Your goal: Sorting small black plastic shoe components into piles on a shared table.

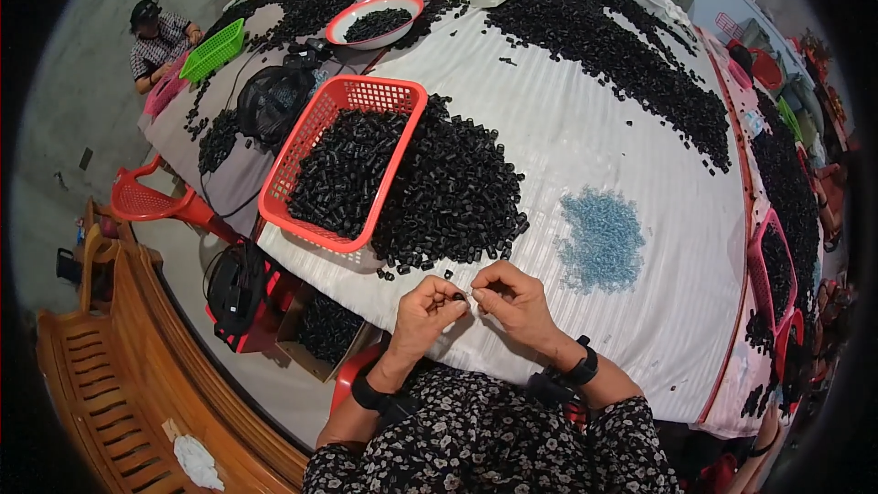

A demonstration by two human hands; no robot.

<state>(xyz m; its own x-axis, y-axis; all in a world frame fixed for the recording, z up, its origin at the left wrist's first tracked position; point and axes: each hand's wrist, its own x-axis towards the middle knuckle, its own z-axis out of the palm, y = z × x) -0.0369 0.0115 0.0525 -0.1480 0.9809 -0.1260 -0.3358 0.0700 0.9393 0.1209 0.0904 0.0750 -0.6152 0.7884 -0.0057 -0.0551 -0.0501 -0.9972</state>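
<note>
First, at left, a red basket full of small black pieces stands on the white-covered tabletop. Against its right side spreads a loose heap of similar black pieces. Nearer the person, the left hand pinches one small dark piece between thumb and forefinger. It looks light, stiff and smooth, probably best held by its sides with the fingertips; it is too small to tell where it points or how its long axis lies. Just beside it, the right hand makes a narrow pinch, its contents unclear. Farther right lies a patch of clear, bluish bits.
</note>
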